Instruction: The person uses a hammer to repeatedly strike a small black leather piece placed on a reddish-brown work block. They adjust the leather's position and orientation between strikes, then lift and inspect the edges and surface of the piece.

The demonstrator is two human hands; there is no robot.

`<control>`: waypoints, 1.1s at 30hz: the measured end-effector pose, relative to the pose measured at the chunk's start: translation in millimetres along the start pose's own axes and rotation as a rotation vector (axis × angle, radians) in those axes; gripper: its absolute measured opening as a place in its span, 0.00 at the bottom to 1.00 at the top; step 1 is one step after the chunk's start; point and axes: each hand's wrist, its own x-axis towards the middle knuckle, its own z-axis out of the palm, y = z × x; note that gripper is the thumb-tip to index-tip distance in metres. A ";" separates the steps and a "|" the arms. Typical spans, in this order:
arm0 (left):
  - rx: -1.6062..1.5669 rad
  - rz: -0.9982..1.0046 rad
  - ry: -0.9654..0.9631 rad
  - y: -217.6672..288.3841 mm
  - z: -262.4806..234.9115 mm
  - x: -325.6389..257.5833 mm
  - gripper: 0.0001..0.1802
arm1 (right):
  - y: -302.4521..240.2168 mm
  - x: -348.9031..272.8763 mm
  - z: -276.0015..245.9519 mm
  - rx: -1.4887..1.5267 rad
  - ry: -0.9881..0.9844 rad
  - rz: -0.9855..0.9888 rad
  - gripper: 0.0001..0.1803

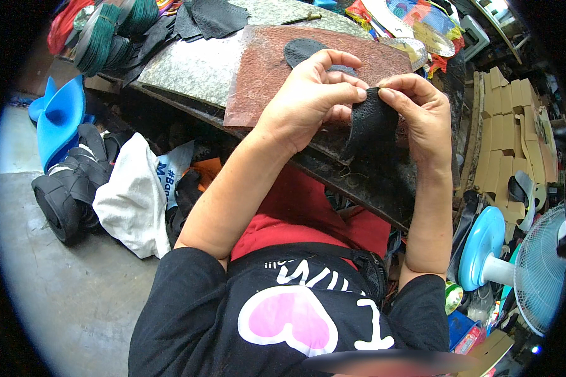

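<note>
Between my two hands hangs a piece of black textured leather (pixel 368 125), held above the near edge of the workbench. My left hand (pixel 311 97) pinches its upper left edge with the thumb, the other fingers curled behind. My right hand (pixel 424 116) grips the top edge between thumb and forefinger. Behind my left hand, a black oval, sole-like piece (pixel 300 49) lies on a reddish-brown board (pixel 248 88); my fingers hide part of it.
The board rests on a speckled grey tabletop (pixel 188 66). Black leather scraps (pixel 214 17) and green cord bundles (pixel 97 39) sit at the far left. Cardboard boxes (pixel 500 122) and a fan (pixel 541 270) stand to the right. Black rolled material (pixel 69 188) and a white cloth (pixel 132 195) are left.
</note>
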 end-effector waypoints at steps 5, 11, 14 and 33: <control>-0.031 -0.004 0.018 -1.6 -1.5 1.9 0.26 | -0.2 2.2 2.6 -0.245 0.007 -0.215 0.05; -0.030 -0.007 0.034 -1.8 -3.4 2.1 0.27 | 0.5 2.0 1.6 -0.293 0.018 -0.243 0.05; -0.032 -0.008 0.034 -1.0 -3.7 1.9 0.27 | 0.2 1.4 3.4 -0.332 0.017 -0.282 0.05; 0.102 0.009 -0.051 10.3 6.6 -21.8 0.23 | -0.1 8.3 -21.4 -1.241 0.248 -0.124 0.13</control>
